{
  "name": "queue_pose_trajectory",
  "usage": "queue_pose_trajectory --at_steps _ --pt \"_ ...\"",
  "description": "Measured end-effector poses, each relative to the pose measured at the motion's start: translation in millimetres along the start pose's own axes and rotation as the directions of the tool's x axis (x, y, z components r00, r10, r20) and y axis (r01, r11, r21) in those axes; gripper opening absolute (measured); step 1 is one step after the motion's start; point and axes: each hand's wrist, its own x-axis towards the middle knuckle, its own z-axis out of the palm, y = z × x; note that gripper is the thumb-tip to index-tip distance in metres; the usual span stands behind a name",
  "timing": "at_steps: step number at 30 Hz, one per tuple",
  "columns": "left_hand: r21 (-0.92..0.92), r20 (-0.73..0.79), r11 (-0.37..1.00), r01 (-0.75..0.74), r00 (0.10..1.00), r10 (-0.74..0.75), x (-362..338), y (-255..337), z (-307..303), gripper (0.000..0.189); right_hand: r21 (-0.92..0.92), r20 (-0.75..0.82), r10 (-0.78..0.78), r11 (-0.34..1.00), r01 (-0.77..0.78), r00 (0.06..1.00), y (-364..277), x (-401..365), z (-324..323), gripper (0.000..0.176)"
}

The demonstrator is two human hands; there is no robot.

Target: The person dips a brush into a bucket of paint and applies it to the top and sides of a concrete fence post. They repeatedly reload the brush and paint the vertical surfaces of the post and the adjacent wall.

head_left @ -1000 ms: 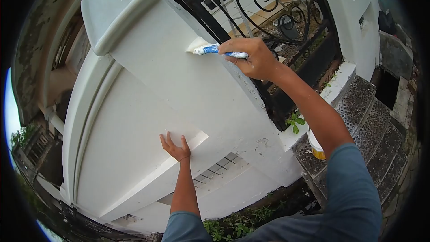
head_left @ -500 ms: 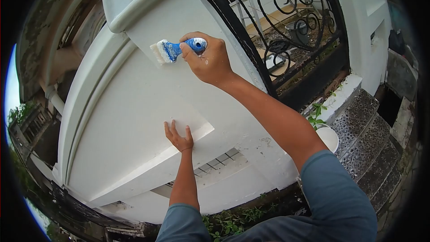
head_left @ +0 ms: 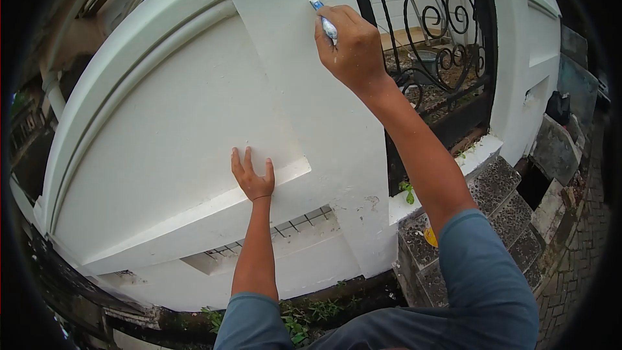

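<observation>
A blue-handled paintbrush, smeared with white paint, is gripped in my right hand. Its bristle end meets the upper part of the white wall, close to the gate; the brush is seen edge-on here. Lower down, my left hand rests on the wall by the ledge, fingers spread, with nothing held. A few scuffs and small specks show on the painted surface.
To the right stands a black iron gate with scrollwork. Pebbled steps lie below it, with a yellow round object partly behind my right arm. Plants grow along the wall's foot. A barred slot opens under the ledge.
My right hand has moved up and to the right with the paintbrush, which has turned from flat-on to edge-on. The whole view has shifted. My left hand stays against the wall.
</observation>
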Motion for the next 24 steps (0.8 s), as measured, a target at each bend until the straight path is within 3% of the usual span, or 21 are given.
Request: queue_pose_trajectory --at_steps 2,5,6,8,10,15,17,18,23,24 --pt "-0.016 0.006 1.0 0.008 1.0 -0.008 1.1 -1.7 0.0 0.055 0.138 0.013 -0.055 0.989 0.053 0.998 -37.3 1.4 22.8 0.014" --pt "-0.042 0.02 0.999 0.007 1.0 -0.006 -1.6 -3.9 -3.2 0.055 0.253 -0.021 0.027 0.967 -0.021 0.999 -57.6 12.4 27.0 0.013" --pt "-0.049 0.019 0.999 0.004 1.0 -0.003 -0.3 -4.7 -3.9 0.055 0.405 -0.014 0.211 0.895 -0.187 0.977 -59.6 15.2 26.9 0.013" --pt "-0.049 0.017 0.999 0.0 1.0 0.001 0.5 -8.2 -3.0 0.056 0.653 0.09 0.535 0.605 -0.456 0.84 -55.5 17.8 19.6 0.014" --pt "-0.047 0.02 0.999 0.01 1.0 -0.009 -0.7 -9.3 -1.7 0.056 0.638 0.088 0.588 0.587 -0.499 0.804 -34.6 19.3 12.7 0.019" --pt "-0.028 0.018 0.999 0.029 0.999 -0.028 0.8 -9.9 -0.8 0.057 0.315 -0.036 0.496 0.83 -0.461 0.868 -1.0 20.8 -11.0 0.016" --pt "-0.033 0.019 0.999 0.03 0.999 -0.029 1.9 -10.0 -0.2 0.058 -0.024 -0.089 0.196 0.98 -0.199 0.977 -8.6 31.2 -19.5 0.013" --pt "-0.033 0.025 0.999 0.027 0.999 -0.026 0.8 -11.1 -1.2 0.058 -0.197 -0.075 0.04 0.979 -0.055 0.996 -14.5 34.3 -20.7 0.012" --pt "-0.041 0.069 0.999 0.033 0.997 -0.03 -0.9 -13.2 -2.9 0.062 -0.177 0.008 0.022 0.984 -0.02 1.0 -27.9 25.9 11.3 0.012" --pt "-0.041 0.071 0.999 0.033 0.997 -0.03 0.4 -13.0 -2.6 0.064 -0.083 -0.03 0.125 0.988 -0.127 0.992 -30.7 21.8 16.1 0.012"
